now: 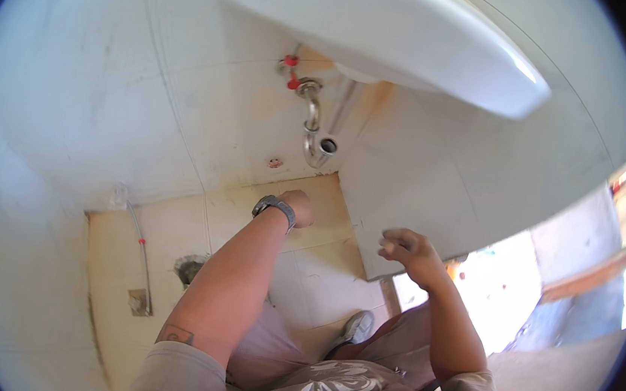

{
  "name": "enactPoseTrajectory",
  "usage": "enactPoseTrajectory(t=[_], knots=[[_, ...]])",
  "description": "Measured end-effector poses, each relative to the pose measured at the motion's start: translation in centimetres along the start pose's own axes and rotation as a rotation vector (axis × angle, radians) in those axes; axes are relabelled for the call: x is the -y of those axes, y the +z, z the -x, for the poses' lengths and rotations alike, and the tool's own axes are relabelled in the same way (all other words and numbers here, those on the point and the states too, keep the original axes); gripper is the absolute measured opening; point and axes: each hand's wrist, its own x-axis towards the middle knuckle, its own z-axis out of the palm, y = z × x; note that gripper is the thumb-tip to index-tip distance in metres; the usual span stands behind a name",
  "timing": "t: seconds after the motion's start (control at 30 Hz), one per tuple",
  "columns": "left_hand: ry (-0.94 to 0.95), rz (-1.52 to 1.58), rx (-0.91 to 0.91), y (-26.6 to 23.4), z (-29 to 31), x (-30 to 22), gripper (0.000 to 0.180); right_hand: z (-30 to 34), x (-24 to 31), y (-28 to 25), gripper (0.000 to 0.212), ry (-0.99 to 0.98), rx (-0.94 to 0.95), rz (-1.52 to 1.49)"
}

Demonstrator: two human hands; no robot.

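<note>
A white washbasin [389, 29] juts from the tiled wall at the top. Under it a curved chrome drain trap [311, 124] comes out of the wall, its open end [328, 146] facing up. Beside the trap are red-handled valve fittings [291, 73]. My left hand [300, 208], with a grey watch [270, 206] on the wrist, hovers below the trap, apart from it; its fingers are turned away and hidden. To the right, my right hand [412, 256] is raised with fingers loosely bent and apart; I make out nothing in it.
A thin hose [143, 254] runs down the left wall to a square floor drain [140, 302]. A rough hole [189, 268] breaks the floor tiles beside my left forearm. The grey side wall [437, 162] ends at a bright doorway [496, 288] on the right. My shoe [358, 326] rests on the floor.
</note>
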Motion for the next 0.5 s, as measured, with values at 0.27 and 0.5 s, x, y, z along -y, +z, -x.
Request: enactPoseTrajectory(t=[0.27,0.5], knots=[[0.363,0.202,0.13,1.2,9.3,-9.1,0.032,19.4,-1.1,-13.0,0.02,-0.339,-0.691,0.155],[0.414,0.242,0.091,-1.6,13.4,-19.0,0.079,22.2,-4.1,-24.8,0.033,-0.46,-1.049,-0.418]])
